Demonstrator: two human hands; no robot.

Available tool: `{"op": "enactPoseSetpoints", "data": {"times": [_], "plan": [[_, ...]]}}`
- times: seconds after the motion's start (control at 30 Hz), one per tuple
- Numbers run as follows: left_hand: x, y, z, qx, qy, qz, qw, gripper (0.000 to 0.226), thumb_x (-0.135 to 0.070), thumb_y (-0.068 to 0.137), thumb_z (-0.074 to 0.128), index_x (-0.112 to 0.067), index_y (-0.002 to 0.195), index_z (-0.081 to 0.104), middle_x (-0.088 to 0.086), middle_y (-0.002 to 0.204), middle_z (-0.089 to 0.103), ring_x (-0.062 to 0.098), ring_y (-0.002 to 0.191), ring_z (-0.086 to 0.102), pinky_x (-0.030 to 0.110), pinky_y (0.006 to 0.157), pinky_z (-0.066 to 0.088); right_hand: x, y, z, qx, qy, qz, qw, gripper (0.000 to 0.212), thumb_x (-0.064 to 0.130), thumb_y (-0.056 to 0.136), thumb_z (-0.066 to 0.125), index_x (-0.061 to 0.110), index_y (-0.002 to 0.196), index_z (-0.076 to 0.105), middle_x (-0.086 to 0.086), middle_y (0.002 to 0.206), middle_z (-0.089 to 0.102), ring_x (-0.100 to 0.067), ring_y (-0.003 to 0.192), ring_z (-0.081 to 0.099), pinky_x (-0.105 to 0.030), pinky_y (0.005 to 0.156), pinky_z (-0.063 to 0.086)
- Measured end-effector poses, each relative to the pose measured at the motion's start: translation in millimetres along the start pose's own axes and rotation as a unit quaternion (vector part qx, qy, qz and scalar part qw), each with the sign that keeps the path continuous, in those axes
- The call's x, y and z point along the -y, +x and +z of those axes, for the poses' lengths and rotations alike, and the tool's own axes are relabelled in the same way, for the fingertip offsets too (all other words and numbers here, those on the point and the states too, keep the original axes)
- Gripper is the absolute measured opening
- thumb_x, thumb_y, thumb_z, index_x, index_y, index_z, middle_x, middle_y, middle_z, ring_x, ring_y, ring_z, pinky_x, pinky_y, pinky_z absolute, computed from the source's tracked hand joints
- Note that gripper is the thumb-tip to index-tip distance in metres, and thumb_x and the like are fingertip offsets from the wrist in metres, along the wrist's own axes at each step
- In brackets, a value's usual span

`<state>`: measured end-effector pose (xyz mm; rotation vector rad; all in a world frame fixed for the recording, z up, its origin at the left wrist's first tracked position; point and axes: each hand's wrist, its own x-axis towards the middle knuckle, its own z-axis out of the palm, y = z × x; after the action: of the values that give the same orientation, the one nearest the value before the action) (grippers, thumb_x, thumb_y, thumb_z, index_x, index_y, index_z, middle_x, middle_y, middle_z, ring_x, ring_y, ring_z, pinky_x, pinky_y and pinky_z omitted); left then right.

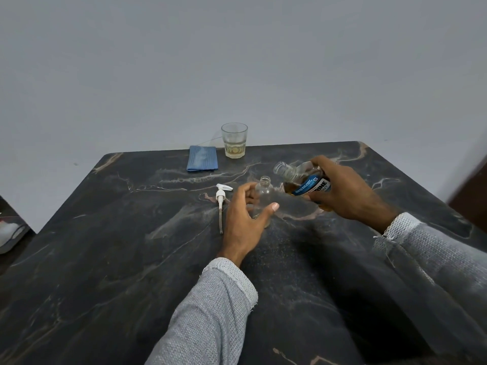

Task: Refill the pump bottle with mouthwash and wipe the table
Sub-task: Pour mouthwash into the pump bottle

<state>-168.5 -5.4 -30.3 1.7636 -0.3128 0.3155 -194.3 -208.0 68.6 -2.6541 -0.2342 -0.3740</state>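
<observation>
A small clear pump bottle point(264, 194) stands upright and uncapped on the dark marble table point(131, 259). My left hand point(243, 219) curls round its lower body, thumb in front. My right hand point(340, 191) grips a mouthwash bottle point(303, 180) with a blue label and amber liquid. That bottle is tilted, its open neck pointing left, just above and to the right of the pump bottle's mouth. No stream of liquid is visible. The white pump head point(221, 200) with its tube lies on the table to the left.
A folded blue cloth point(202, 158) lies near the table's far edge, with a glass point(234, 140) holding a little yellowish liquid beside it. A grey wall rises behind the table. An object sits on the floor at the far left point(10, 230).
</observation>
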Motion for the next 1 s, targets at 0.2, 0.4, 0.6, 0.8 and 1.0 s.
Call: {"op": "enactPoseSetpoints", "data": {"times": [0.2, 0.4, 0.6, 0.8, 1.0], "plan": [[1, 0, 0, 0.005, 0.004, 0.007, 1.0, 0.053, -0.04, 0.078, 0.075, -0.038, 0.121, 0.045, -0.018, 0.113, 0.055, -0.005, 0.103, 0.055, 0.012, 0.078, 0.044, 3, 5, -3, 0.0, -0.038, -0.012, 0.999, 0.058, 0.019, 0.077, 0.079, 0.021, 0.126, 0.047, -0.006, 0.117, 0.066, -0.013, 0.09, 0.058, -0.032, 0.077, 0.055], [3, 0, 0, 0.007, 0.008, 0.005, 1.0, 0.046, -0.038, 0.081, 0.073, -0.04, 0.118, 0.045, -0.018, 0.114, 0.055, -0.013, 0.102, 0.052, 0.003, 0.074, 0.043, 9, 8, -5, 0.006, -0.058, -0.023, 0.998, 0.058, 0.02, 0.078, 0.078, 0.021, 0.127, 0.046, -0.006, 0.118, 0.066, -0.022, 0.098, 0.065, -0.04, 0.08, 0.058], [4, 1, 1, 0.008, 0.007, 0.001, 1.0, 0.045, -0.038, 0.082, 0.072, -0.041, 0.118, 0.045, -0.016, 0.115, 0.056, -0.007, 0.101, 0.054, 0.006, 0.075, 0.044, 10, 12, -7, 0.009, -0.075, -0.024, 0.997, 0.057, 0.018, 0.079, 0.078, 0.02, 0.127, 0.046, -0.007, 0.121, 0.065, -0.025, 0.103, 0.064, -0.042, 0.085, 0.056], [4, 1, 1, 0.014, -0.003, -0.004, 1.0, 0.045, -0.037, 0.082, 0.072, -0.042, 0.117, 0.045, -0.015, 0.116, 0.056, -0.006, 0.101, 0.055, 0.009, 0.076, 0.044, 13, 14, -10, 0.002, -0.098, -0.037, 0.994, 0.056, 0.019, 0.079, 0.078, 0.019, 0.126, 0.047, -0.007, 0.121, 0.065, -0.027, 0.105, 0.063, -0.044, 0.085, 0.056], [3, 1, 0, 0.011, -0.006, -0.002, 1.0, 0.044, -0.037, 0.082, 0.073, -0.047, 0.113, 0.044, -0.017, 0.114, 0.056, -0.008, 0.101, 0.055, 0.011, 0.077, 0.045, 14, 14, -12, -0.01, -0.122, -0.059, 0.991, 0.056, 0.023, 0.078, 0.079, 0.019, 0.125, 0.049, -0.005, 0.119, 0.066, -0.026, 0.103, 0.063, -0.038, 0.081, 0.053]]}}
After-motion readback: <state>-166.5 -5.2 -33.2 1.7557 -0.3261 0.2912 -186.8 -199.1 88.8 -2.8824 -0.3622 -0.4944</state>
